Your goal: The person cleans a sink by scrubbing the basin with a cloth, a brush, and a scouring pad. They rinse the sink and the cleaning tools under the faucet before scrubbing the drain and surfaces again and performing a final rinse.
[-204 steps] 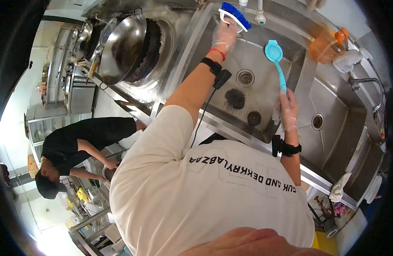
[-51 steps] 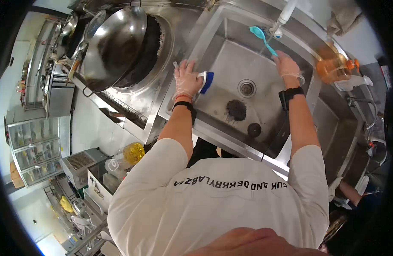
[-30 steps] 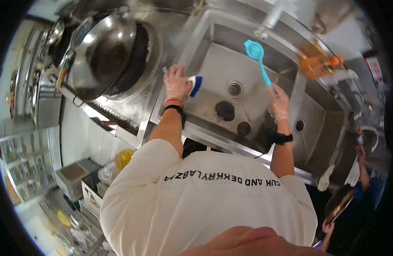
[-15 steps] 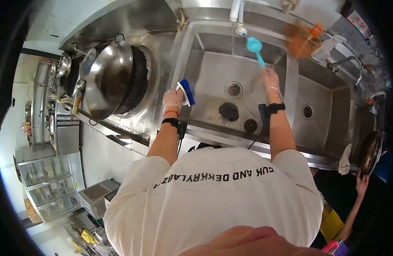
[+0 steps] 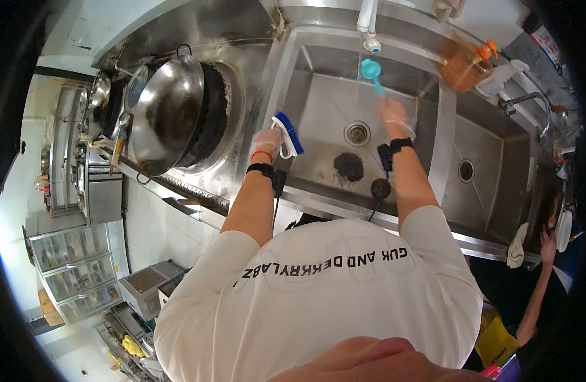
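My left hand point(image 5: 266, 141) is closed round the white handle of a scrub brush point(image 5: 289, 135) with blue bristles, over the left rim of the sink point(image 5: 325, 105). Over the basin, my right hand point(image 5: 393, 118) grips a turquoise ladle point(image 5: 371, 70) by its handle; motion blurs it slightly. The ladle's bowl is under the white tap point(image 5: 371, 43), where a thin stream of water comes down. A dark scouring pad point(image 5: 349, 166) and a round dark object point(image 5: 380, 188) lie near the basin's front side. Both hands wear clear gloves.
A large wok point(image 5: 169, 114) leans on the stove at left. An orange pump bottle point(image 5: 466, 70) stands behind the second basin point(image 5: 490, 146), which has a curved faucet point(image 5: 528, 105). A cloth point(image 5: 517, 245) hangs at the right front edge. Another person's hand point(image 5: 548, 247) is at far right.
The ladle has moved slightly left and down, under the tap. My left hand and the brush have shifted a little right in view. The other person's pan has moved and shows less.
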The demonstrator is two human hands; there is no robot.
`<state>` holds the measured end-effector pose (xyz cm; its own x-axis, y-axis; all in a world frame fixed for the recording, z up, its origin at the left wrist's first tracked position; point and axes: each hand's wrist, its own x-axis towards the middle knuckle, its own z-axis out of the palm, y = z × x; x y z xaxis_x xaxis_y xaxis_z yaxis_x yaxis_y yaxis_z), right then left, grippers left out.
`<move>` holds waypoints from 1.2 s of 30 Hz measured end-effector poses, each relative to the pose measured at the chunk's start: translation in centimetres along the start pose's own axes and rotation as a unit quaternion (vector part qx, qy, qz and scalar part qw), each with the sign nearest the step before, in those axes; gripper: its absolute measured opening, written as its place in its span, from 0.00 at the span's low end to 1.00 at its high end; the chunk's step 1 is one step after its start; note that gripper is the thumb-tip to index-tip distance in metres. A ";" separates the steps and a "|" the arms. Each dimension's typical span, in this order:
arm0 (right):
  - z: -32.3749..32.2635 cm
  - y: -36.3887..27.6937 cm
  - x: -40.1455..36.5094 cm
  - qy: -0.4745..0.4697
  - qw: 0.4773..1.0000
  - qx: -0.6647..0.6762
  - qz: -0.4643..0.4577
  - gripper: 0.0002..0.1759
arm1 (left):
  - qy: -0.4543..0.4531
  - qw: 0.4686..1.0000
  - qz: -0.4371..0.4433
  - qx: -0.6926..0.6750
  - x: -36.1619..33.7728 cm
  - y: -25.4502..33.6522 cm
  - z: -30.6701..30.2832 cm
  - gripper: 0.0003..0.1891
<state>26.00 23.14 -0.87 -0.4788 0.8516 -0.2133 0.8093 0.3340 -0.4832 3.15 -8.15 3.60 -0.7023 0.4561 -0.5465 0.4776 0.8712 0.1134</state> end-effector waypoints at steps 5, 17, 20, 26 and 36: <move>-7.0 0.4 -0.6 -0.042 0.984 -0.168 -0.041 0.24 | 0.005 0.992 -0.104 -0.067 -1.8 2.7 -1.5 0.27; -7.4 -0.9 4.3 0.021 0.959 -0.229 -0.167 0.16 | 0.012 0.993 0.051 0.107 2.3 1.2 0.7 0.19; -5.0 -4.8 4.3 0.016 0.963 -0.205 -0.175 0.16 | -0.003 0.991 0.059 0.118 2.7 1.3 0.1 0.19; -7.5 -3.1 3.3 -0.009 0.966 -0.219 -0.134 0.14 | -0.015 0.998 0.004 0.057 3.6 1.4 0.2 0.24; -3.2 -8.3 6.5 -0.053 0.950 -0.266 -0.154 0.16 | -0.001 0.999 -0.025 0.040 3.9 1.5 0.9 0.23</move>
<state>17.23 27.22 4.52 -0.7292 0.6446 -0.2295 0.6695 0.7415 -0.0446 1.60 -5.28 0.92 -0.7254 0.4119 -0.5514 0.4822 0.8758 0.0198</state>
